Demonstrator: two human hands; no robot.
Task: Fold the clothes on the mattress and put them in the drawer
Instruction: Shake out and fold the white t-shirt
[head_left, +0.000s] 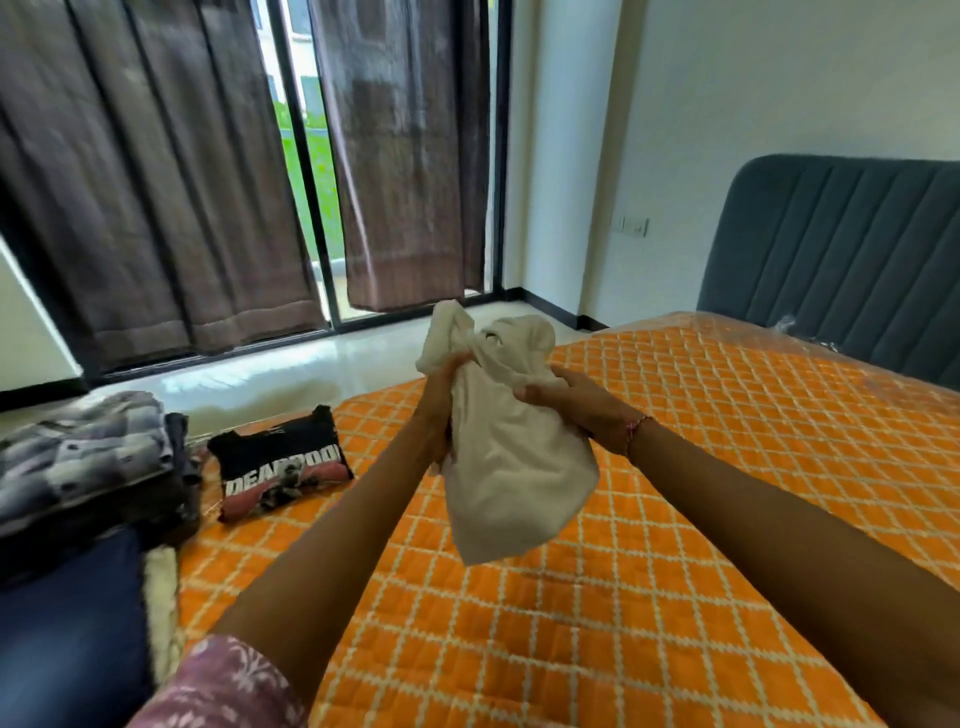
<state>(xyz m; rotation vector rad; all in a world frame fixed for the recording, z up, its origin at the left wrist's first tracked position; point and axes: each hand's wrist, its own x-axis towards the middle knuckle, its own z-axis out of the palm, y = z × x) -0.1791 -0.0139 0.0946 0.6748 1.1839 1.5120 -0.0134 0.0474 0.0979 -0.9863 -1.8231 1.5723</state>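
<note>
White garment (511, 457): bunched, held in the air above the orange quilted mattress (675, 519), clear of its surface. Left hand (441, 410): grip closed round the garment's left side near the top. Right hand (576, 400): grip closed on the upper right edge; red thread at the wrist. Folded black printed T-shirt (283, 462): on the mattress, left. Stack of folded clothes (88, 467): far left, just beside the T-shirt. Grey headboard (841, 249): right rear.
</note>
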